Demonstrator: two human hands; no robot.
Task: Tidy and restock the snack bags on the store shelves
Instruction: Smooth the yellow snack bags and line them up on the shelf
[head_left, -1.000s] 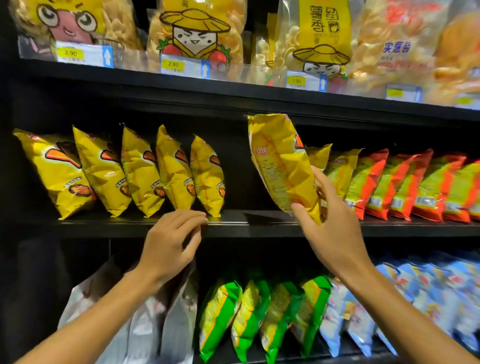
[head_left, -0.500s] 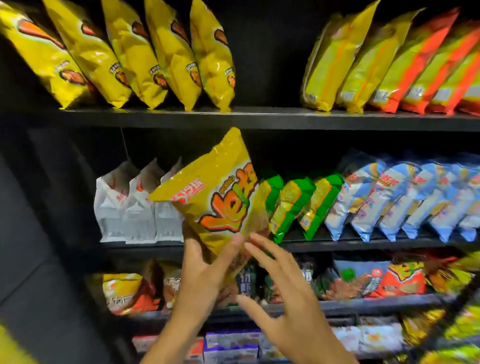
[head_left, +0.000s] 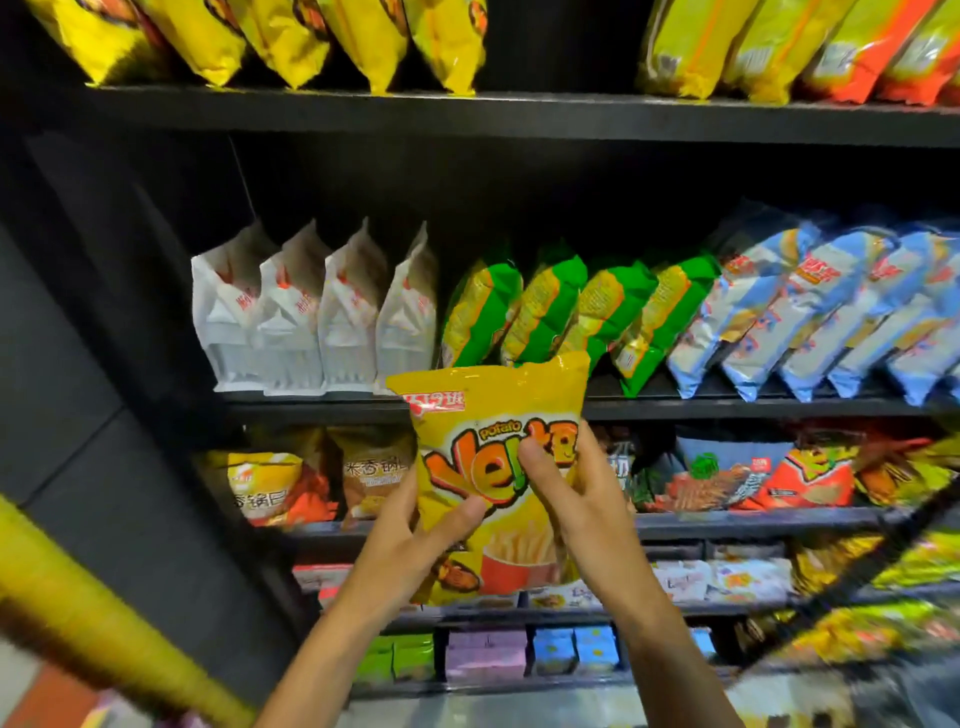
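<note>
Holding the yellow snack bag (head_left: 493, 467) upright in front of the shelves, I have both hands on it: my left hand (head_left: 415, 535) wraps its lower left edge with the thumb pressed across the front, and my right hand (head_left: 576, 499) grips the right side, thumb over the lettering. The bag sits near me, front face toward the camera, overlapping the edge of the middle shelf (head_left: 727, 410).

I judge this as the carrying step of restocking: the bag is in hand and not yet placed. The next move calls for finding its matching row. The yellow bags (head_left: 291, 41) on the top shelf at far left look like the same colour, though I cannot read their fronts from here, so I would check before lifting it up there.

On the bag I can read "potato" above large orange letters, partly hidden by my thumb, with a red label of Chinese characters near the top. Behind it stand white bags (head_left: 311, 317), green bags (head_left: 550, 306) and blue bags (head_left: 831, 306) to the right.
</note>
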